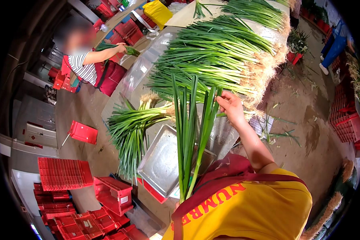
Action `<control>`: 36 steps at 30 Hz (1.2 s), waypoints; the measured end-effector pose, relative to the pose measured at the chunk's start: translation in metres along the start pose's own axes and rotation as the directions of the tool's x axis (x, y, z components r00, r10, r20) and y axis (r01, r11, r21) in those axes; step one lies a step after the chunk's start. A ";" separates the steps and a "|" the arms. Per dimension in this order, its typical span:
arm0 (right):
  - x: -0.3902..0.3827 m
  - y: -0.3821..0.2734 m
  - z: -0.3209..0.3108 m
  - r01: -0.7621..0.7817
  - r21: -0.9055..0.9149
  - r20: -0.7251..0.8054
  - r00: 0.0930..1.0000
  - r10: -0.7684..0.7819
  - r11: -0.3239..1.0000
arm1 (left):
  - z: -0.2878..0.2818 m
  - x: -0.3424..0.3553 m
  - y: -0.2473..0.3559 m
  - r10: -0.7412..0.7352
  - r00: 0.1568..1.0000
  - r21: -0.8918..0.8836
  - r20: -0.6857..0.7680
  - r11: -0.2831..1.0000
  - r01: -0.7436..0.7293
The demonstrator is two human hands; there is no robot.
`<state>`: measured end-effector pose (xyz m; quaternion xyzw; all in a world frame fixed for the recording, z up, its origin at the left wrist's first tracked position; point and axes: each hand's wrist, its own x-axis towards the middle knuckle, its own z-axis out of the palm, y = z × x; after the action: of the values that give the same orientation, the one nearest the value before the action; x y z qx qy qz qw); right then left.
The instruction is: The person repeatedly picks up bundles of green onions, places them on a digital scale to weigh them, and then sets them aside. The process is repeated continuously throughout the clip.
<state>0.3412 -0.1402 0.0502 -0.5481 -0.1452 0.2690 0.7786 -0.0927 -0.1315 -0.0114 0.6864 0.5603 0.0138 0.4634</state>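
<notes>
Several long green onions (188, 132) stand upright close in front of my body, their leaves fanning upward. At their lower end only a sliver of my left hand (177, 205) shows beside the apron; the stalks come together there and it grips them, though its fingers are mostly hidden. My right hand (230, 106) is closed, with fingertips pinching a leaf near the top of the same bunch. Behind it, rows of green onions (216, 60) with pale roots to the right cover the table. A smaller pile (136, 124) droops over the near left table edge, beside a metal tray (160, 160).
Across the table's left side, a person (94, 70) in a striped shirt holds green onions. Stacked red crates (64, 174) crowd the lower left, with a red stool-like box (83, 132) above them. Loose leaves (282, 134) litter the floor right. A yellow bag (157, 13) lies at the far end.
</notes>
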 end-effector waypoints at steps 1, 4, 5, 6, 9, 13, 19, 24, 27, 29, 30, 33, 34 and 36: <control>-0.001 -0.002 0.002 0.041 0.017 -0.017 0.999 -0.041 0.999 | 0.001 0.000 0.000 0.002 1.000 -0.002 -0.001 1.000 -0.002; 0.001 -0.002 -0.008 -0.024 0.072 0.035 0.999 0.022 0.997 | 0.002 0.001 -0.001 0.000 1.000 -0.008 -0.002 1.000 0.000; 0.001 -0.005 -0.007 -0.030 0.121 0.058 0.998 0.023 0.992 | 0.002 0.002 -0.001 0.000 1.000 -0.012 -0.003 1.000 0.000; 0.001 -0.006 -0.008 -0.057 0.156 0.060 0.997 0.048 0.986 | 0.002 0.002 0.000 0.002 1.000 -0.013 -0.005 1.000 -0.002; 0.001 -0.008 -0.008 -0.127 0.233 0.040 0.992 0.121 0.964 | 0.003 0.002 0.000 0.001 1.000 -0.020 -0.006 1.000 -0.001; 0.006 0.017 -0.019 -0.118 0.345 -0.009 0.992 0.130 0.931 | 0.004 0.002 -0.001 0.003 1.000 -0.032 -0.010 0.999 -0.003; 0.006 0.021 -0.019 -0.142 0.316 -0.004 0.989 0.151 0.938 | 0.004 -0.001 -0.005 0.000 1.000 -0.047 -0.015 0.999 -0.001; 0.015 0.033 -0.018 -0.030 0.353 -0.129 0.988 0.080 0.935 | 0.006 -0.004 -0.008 0.003 1.000 -0.060 -0.016 0.998 -0.004; 0.016 0.027 -0.023 0.005 0.382 -0.220 0.972 0.085 0.924 | 0.006 -0.007 -0.008 0.003 1.000 -0.070 -0.021 0.998 -0.005; 0.029 0.027 -0.052 0.033 0.517 -0.159 0.986 0.058 0.855 | 0.006 -0.011 -0.010 0.002 1.000 -0.081 -0.028 0.997 -0.004; 0.034 0.018 -0.068 0.157 0.702 -0.224 0.975 0.006 0.695 | 0.006 -0.013 -0.011 0.003 1.000 -0.086 -0.031 0.996 -0.005; 0.039 0.003 -0.092 0.113 0.709 -0.247 0.964 0.095 0.696 | 0.007 -0.014 -0.012 0.003 1.000 -0.108 -0.028 0.994 -0.006; 0.042 0.008 -0.095 0.034 0.636 -0.232 0.961 0.149 0.771 | 0.006 -0.013 -0.012 0.005 1.000 -0.107 -0.030 0.994 -0.008; 0.034 0.030 -0.081 -0.133 0.315 -0.021 0.989 0.147 0.940 | 0.006 -0.011 -0.011 0.010 0.999 -0.109 -0.032 0.994 -0.014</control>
<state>0.4029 -0.1759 -0.0092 -0.4324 -0.0442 0.3310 0.8376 -0.1020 -0.1446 -0.0162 0.6631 0.5619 0.0580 0.4911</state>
